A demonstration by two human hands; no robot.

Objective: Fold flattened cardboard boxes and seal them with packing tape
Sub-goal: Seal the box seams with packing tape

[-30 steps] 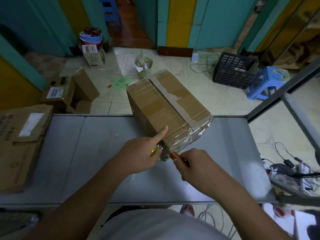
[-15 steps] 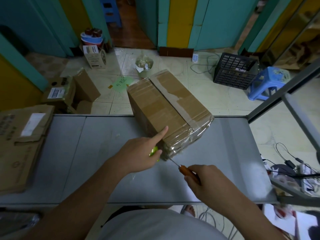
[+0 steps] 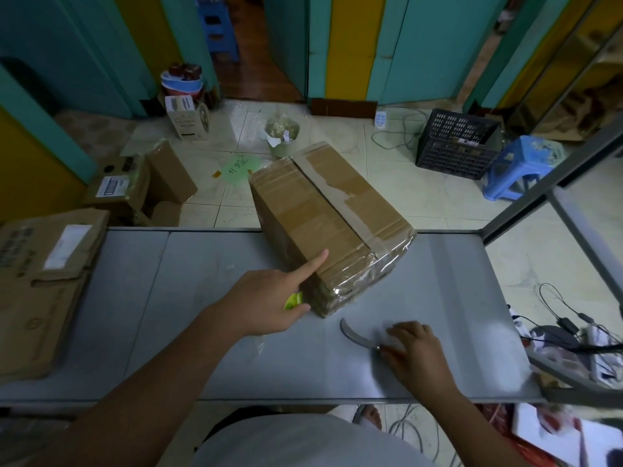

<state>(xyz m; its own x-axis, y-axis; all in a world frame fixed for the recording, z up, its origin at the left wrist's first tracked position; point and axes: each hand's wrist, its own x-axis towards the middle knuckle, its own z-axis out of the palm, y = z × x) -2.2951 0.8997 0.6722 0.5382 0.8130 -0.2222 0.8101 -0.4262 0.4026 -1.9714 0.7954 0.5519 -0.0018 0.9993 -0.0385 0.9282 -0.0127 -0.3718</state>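
1. Cardboard box (image 3: 330,224) stands folded on the grey table (image 3: 168,332), set askew, its far end reaching past the table's back edge; clear tape (image 3: 384,261) runs along the top seam and wraps the near end, wrinkled at the corner.
2. Your left hand (image 3: 269,305) sits at the box's near left corner; the index finger is straight and touches the top edge, while the thumb and other fingers curl round a small yellow-green item (image 3: 294,301); what that item is cannot be told.
3. Your right hand (image 3: 414,352) is low over the table, near the box but apart from it, and blurred; a curved blade (image 3: 354,333) sticks out from under it toward the box; whether you grip the handle or merely cover it cannot be told.
4. By the look of it, this box is close to done: folded, seam closed, end wrapped; pressing the wrinkled tape flat may be all that is left; flattened cardboard (image 3: 50,281) on the table's left end lies unfolded, so more boxes likely wait.
5. Beyond the table is a tiled floor with an open carton (image 3: 141,187), a green paper note (image 3: 237,168), a black crate (image 3: 455,143) and a blue stool (image 3: 519,166); cables (image 3: 566,325) trail at your right; teal and yellow panels line the back.
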